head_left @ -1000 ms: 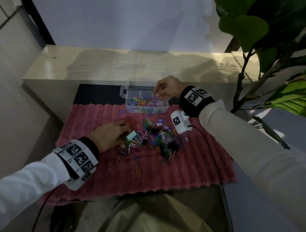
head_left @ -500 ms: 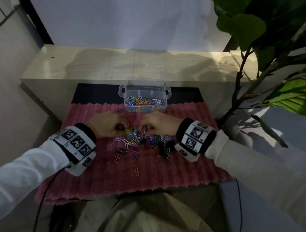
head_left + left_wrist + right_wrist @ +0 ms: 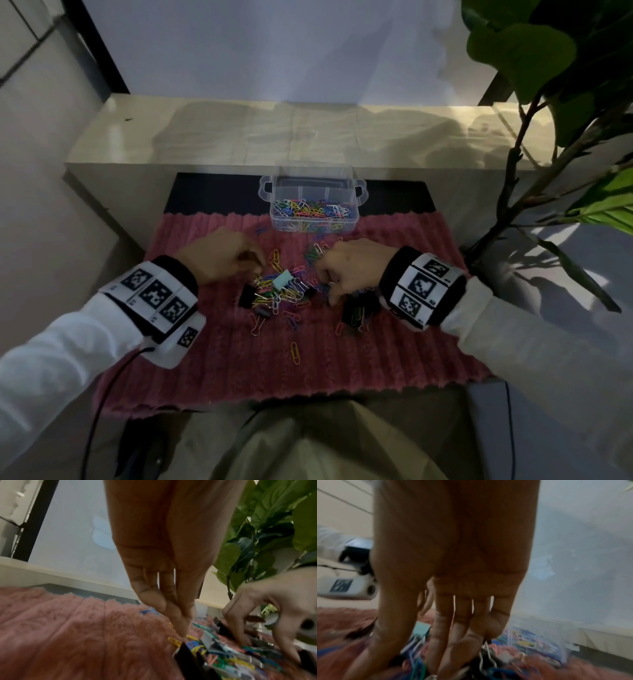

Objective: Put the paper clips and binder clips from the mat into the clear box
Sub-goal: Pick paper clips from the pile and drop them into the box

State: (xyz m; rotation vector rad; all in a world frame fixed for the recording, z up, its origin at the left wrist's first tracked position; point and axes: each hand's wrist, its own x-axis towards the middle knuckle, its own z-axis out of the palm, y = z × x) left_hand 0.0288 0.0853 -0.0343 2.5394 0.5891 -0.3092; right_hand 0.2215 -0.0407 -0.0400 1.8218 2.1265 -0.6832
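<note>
A heap of coloured paper clips and binder clips point(image 3: 284, 294) lies mid-mat on the pink ribbed mat point(image 3: 342, 363). Among them are a pale teal binder clip point(image 3: 281, 279) and a black one point(image 3: 246, 296). The clear box point(image 3: 313, 209), its floor covered with clips, stands at the mat's far edge. My left hand point(image 3: 258, 269) is at the heap's left edge, thumb and fingers point(image 3: 184, 632) pinched together on yellow paper clips. My right hand point(image 3: 329, 291) comes down on the heap's right side. Its fingers point(image 3: 450, 642) reach into the clips with the thumb held apart.
A beige ledge point(image 3: 308, 137) runs behind the box. A leafy plant point(image 3: 534, 61) leans in from the right, its stem close to the mat's right edge. A black cable point(image 3: 99, 404) hangs from my left wrist. A stray orange clip point(image 3: 295, 353) lies nearer me.
A second ago my right hand was over the clear box. It has come back down to the heap's right side. My left hand has stayed at the heap's left edge.
</note>
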